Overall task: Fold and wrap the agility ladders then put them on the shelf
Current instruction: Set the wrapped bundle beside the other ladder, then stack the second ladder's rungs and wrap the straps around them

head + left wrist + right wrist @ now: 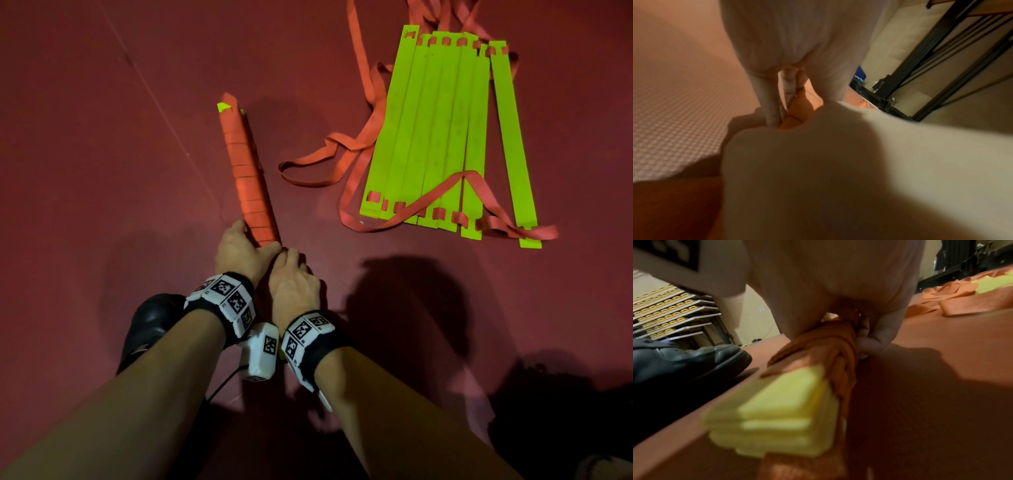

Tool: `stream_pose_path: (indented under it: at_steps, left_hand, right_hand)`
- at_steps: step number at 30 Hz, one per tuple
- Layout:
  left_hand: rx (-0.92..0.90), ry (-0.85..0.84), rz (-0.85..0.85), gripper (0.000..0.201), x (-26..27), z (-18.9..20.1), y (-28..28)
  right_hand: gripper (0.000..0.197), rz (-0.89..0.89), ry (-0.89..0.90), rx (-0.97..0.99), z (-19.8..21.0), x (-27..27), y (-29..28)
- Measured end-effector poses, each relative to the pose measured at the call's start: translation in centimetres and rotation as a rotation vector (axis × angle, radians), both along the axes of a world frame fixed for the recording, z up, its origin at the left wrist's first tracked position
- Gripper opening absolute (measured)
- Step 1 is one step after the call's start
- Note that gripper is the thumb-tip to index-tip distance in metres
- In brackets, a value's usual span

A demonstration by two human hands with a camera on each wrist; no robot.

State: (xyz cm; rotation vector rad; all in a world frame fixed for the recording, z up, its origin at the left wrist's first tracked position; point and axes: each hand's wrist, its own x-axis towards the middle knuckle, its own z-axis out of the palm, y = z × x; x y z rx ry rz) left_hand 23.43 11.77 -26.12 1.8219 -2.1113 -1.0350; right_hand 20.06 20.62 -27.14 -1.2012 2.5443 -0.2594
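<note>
A wrapped agility ladder [248, 171] lies on the dark red floor, its yellow-green rungs stacked and bound along their length in orange strap. My left hand [244, 244] grips its near end from the left, thumb across the top. My right hand [291, 262] is pressed against the same end just to the right. In the right wrist view its curled fingers [876, 337] hold the strap windings [830, 344] above the stacked rung ends [777, 418]. A second ladder [445, 137] lies unfolded at the upper right, rungs side by side, with its orange straps [318, 171] loose around it.
A black shoe [150, 325] stands on the floor beside my left wrist. The right wrist view shows a rack of shelves [674, 313] behind the shoe [684, 360]. A black metal frame [920, 65] stands against the wall in the left wrist view.
</note>
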Motion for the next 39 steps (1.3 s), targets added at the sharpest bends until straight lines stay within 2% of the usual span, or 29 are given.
stream_pose_path:
  at_steps: [5,8,9,12,14,16,19,21,24,28,29,32,35,39]
  left_hand:
    - [0.009,-0.069,-0.065,0.054,-0.3,0.1,-0.5]
    - [0.026,-0.107,-0.112,0.058,-0.2,-0.2,-0.8]
    - [0.040,-0.125,-0.134,0.061,-0.1,-0.4,-0.9]
    - [0.120,-0.158,-0.138,0.071,-0.4,-0.2,-1.0]
    - [0.089,-0.198,-0.068,0.080,-1.2,0.8,-0.8]
    - [-0.007,-0.146,-0.006,0.075,-2.7,2.4,-0.5]
    - [-0.100,0.036,-0.001,0.049,-5.6,3.8,-0.7]
    - [-0.095,0.125,-0.023,0.037,-7.4,3.9,-0.8]
    - [0.015,0.213,-0.086,0.030,-9.9,3.7,0.2]
    - [0.063,0.136,-0.251,0.044,-12.1,2.1,2.5]
    - [0.065,0.115,-0.285,0.042,-12.7,2.0,3.0]
    - [0.015,0.074,-0.382,0.026,-14.8,1.9,4.3]
    - [-0.057,0.031,-0.493,0.029,-17.2,2.2,5.1]
    - [-0.097,-0.056,-0.575,0.036,-20.1,2.1,5.5]
  right_hand:
    - [0.031,0.035,-0.001,0.030,-0.3,-0.1,0.2]
    - [0.032,-0.003,-0.019,0.004,0.3,-0.6,0.3]
    - [0.039,-0.010,-0.047,0.020,0.5,-0.8,0.5]
    - [0.062,0.140,-0.170,0.042,0.3,-1.4,1.7]
    - [0.047,0.147,-0.264,-0.010,0.7,-2.4,2.2]
    - [0.028,0.082,-0.393,-0.077,0.7,-3.9,2.6]
    - [0.036,-0.062,-0.497,-0.205,-0.1,-7.3,3.5]
    - [0.032,-0.167,-0.461,-0.292,-0.6,-10.0,4.4]
    - [0.029,-0.329,-0.392,-0.372,-0.7,-15.1,6.2]
    - [0.032,-0.507,-0.287,-0.309,0.5,-21.3,9.4]
    - [0.034,-0.531,-0.269,-0.306,0.8,-22.3,10.4]
    - [0.042,-0.494,-0.257,-0.222,1.7,-24.5,12.6]
    - [0.046,-0.392,-0.166,-0.041,2.4,-27.1,14.1]
    - [0.049,-0.226,0.098,0.045,2.9,-30.3,15.0]
